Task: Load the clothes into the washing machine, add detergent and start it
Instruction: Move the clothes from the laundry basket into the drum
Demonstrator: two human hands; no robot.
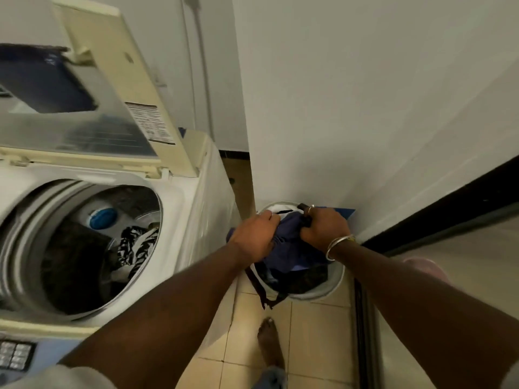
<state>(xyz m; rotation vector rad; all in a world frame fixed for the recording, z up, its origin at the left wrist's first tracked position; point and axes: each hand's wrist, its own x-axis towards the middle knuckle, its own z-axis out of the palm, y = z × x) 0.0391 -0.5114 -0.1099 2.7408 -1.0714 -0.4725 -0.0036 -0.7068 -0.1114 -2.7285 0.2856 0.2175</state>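
Our left hand (254, 237) and right hand (324, 227) are both clenched on a blue garment (289, 230), fingers curled into the cloth, with the left gripping its near-left side and the right bunching its far-right side. A ring (310, 209) sits on a finger of the right hand and a bangle (335, 244) circles that wrist. Directly under the hands stands a round laundry basket (335, 286), where the blue garment lies on top of other dark clothes. Below the basket, nearer to us, a bare foot (269, 343) rests on the tiled floor (309, 329). Beyond and to the right of the hands rises a white wall (365, 108). Well to the left of the hands is the washing machine (196, 197), its lid (112, 66) raised. In its drum lie a black-and-white patterned garment (134, 245) and a dark garment (75, 256). The control panel (16, 355) shows at the machine's near edge.
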